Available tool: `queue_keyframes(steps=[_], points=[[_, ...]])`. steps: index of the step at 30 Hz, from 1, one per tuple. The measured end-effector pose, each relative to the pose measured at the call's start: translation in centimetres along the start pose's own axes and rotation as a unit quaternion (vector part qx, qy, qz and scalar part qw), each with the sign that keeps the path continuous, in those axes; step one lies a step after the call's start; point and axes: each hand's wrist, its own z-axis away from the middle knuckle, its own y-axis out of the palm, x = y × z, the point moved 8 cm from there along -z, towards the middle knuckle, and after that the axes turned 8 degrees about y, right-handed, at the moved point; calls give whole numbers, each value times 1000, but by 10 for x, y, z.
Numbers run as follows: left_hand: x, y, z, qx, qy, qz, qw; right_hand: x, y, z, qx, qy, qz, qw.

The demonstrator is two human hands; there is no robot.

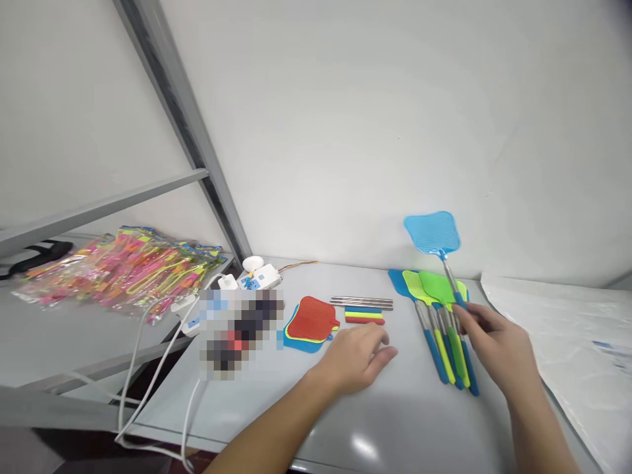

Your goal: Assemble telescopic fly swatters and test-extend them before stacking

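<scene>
My right hand (pixel 501 345) is closed around the blue handle of a fly swatter (pixel 433 232), whose light-blue head points up above the table. Under it lies a bunch of finished fly swatters (pixel 434 329) in blue, yellow-green and green, handles toward me. My left hand (pixel 363 355) hovers or rests over the middle of the table, fingers loosely bent, thumb apart, with nothing visible in it. Just beyond it are loose handle grips (pixel 364 315) in blue, yellow and red, and thin metal rods (pixel 361 303). Loose swatter heads (pixel 311 320), red on top, are stacked to its left.
A pixelated patch (pixel 241 332) hides something on the table's left. Behind it sits a white power strip (pixel 261 276) with white cables (pixel 133 368). Bagged colourful items (pixel 143 266) lie on the left shelf. A white plastic sheet (pixel 567 329) covers the right side.
</scene>
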Motion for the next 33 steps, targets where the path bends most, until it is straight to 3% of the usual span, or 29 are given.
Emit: queue_keyframes(steps=[3, 9, 13, 20, 33], points=[[5, -4, 0, -21, -10, 5, 1000, -33, -14, -3, -63, 46, 80, 994], [6, 1, -2, -7, -2, -2, 1000, -38, 30, 0, 33, 15, 209, 977], [8, 0, -2, -7, -8, -11, 1000, -31, 42, 6, 54, 16, 264, 963], [11, 2, -3, -5, -10, -24, 1000, -20, 41, 16, 61, 18, 292, 954], [19, -10, -4, -21, -20, -68, 997, -27, 41, 13, 47, 26, 282, 958]])
